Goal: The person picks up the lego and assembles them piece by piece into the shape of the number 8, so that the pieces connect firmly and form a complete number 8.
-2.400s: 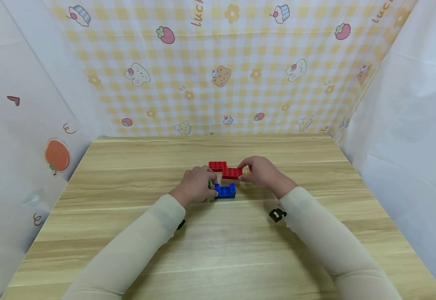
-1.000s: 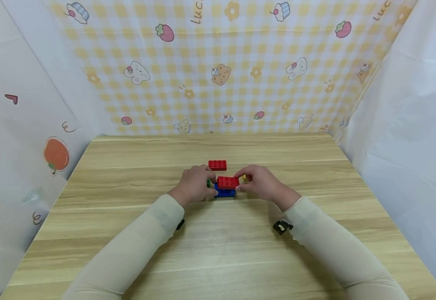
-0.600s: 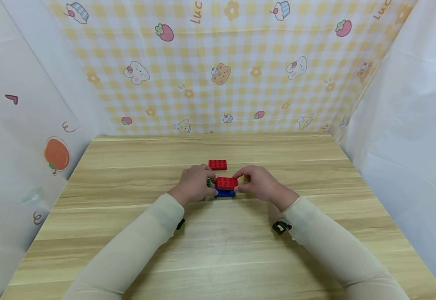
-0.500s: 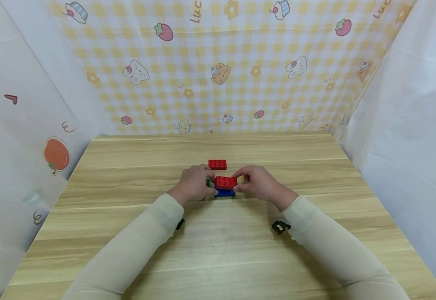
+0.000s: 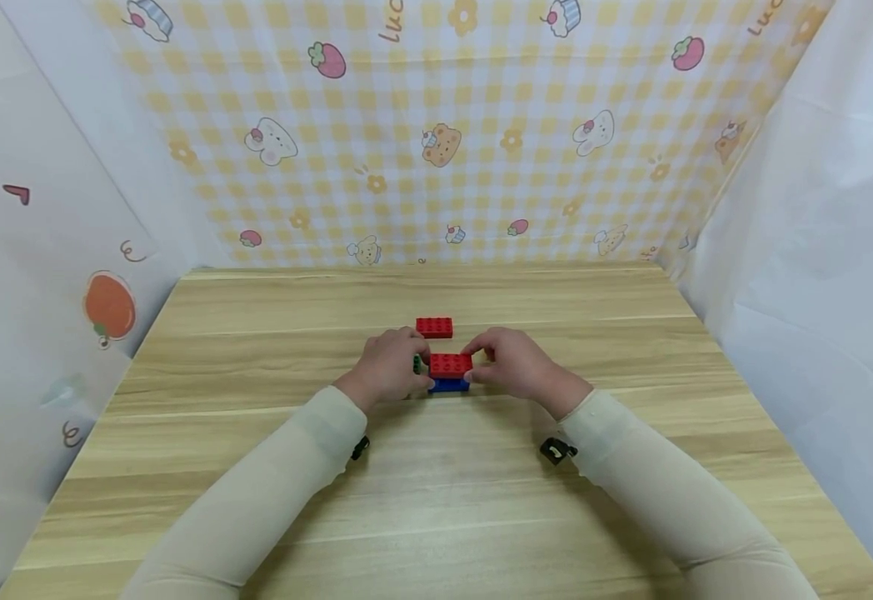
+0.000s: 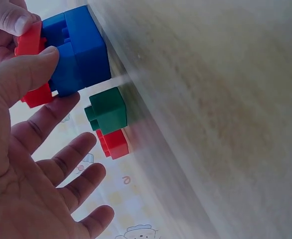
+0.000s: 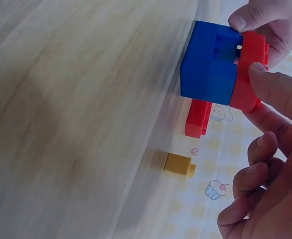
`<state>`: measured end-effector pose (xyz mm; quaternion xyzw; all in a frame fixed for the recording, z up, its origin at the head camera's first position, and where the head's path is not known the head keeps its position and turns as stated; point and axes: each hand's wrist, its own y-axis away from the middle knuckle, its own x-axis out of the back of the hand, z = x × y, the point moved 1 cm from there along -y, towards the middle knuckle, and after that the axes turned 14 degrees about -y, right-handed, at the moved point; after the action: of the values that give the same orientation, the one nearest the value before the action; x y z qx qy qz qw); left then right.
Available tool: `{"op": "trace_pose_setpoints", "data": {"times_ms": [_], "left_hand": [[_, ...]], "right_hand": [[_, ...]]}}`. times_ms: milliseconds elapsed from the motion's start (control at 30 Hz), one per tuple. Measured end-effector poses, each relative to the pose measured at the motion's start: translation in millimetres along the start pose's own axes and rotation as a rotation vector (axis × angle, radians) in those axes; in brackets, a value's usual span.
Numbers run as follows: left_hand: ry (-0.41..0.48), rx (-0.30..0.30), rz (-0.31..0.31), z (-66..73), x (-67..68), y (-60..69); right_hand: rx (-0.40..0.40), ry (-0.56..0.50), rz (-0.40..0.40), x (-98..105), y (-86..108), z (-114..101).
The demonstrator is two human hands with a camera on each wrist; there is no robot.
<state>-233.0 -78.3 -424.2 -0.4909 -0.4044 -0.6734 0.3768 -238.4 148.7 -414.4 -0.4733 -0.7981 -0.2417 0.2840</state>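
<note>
In the head view my left hand (image 5: 389, 367) pinches the left end of a blue brick stack (image 5: 447, 386) between thumb and index finger. Two smaller blue blocks rise at the ends of the long base, with a gap between them, as the right wrist view shows. Across their tops lies a red brick (image 5: 450, 365), its right end pinched by the thumb and index finger of my right hand (image 5: 515, 367). Whether the red brick is fully pressed down I cannot tell. The left wrist view has the other left fingers spread, off the bricks.
Behind the stack a second red brick (image 5: 434, 327) lies on the wooden table (image 5: 436, 508). A green brick (image 6: 108, 109) stands close to my left fingers. A small yellow brick (image 7: 177, 164) is on my right hand's side. Patterned cloth (image 5: 376, 100) hangs at the back.
My right hand has picked up the nearer red brick, brought it forward over the blue stack, and shifted it slightly left to line up there. My left hand has kept its hold.
</note>
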Motion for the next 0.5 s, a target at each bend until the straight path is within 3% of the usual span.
{"op": "trace_pose_setpoints", "data": {"times_ms": [500], "left_hand": [[0.122, -0.033, 0.059, -0.6, 4.1, 6.6]], "right_hand": [[-0.010, 0.013, -0.013, 0.5, 1.3, -5.5]]}}
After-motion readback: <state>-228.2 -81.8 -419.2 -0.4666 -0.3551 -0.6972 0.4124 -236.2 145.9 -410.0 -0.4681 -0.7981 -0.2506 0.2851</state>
